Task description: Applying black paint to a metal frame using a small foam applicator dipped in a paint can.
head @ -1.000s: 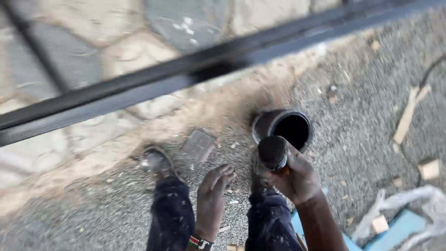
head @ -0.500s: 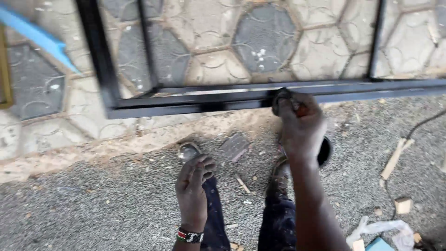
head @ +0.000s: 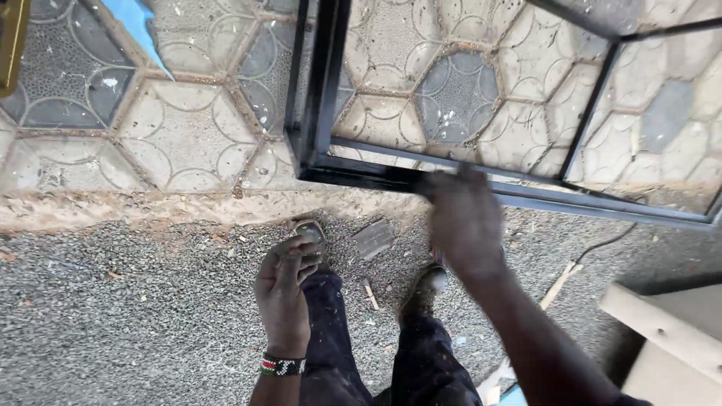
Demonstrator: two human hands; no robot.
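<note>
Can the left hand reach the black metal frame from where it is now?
Probably not without leaning forward: the left hand rests on the knee, apart from the black metal frame, with open gravel between. Nothing blocks it.

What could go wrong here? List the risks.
1. The right hand is blurred against the black frame; it may slip along the bar's edge.
2. The frame lies partly over the gravel, near the shoes; it might shift onto them.
3. A cord and wood scraps could trip.

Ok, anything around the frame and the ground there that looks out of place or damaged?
Mostly litter: a flat grey scrap and a wood sliver lie loose on the gravel below the black metal frame. The right hand at the frame's bottom rail is motion-blurred.
</note>
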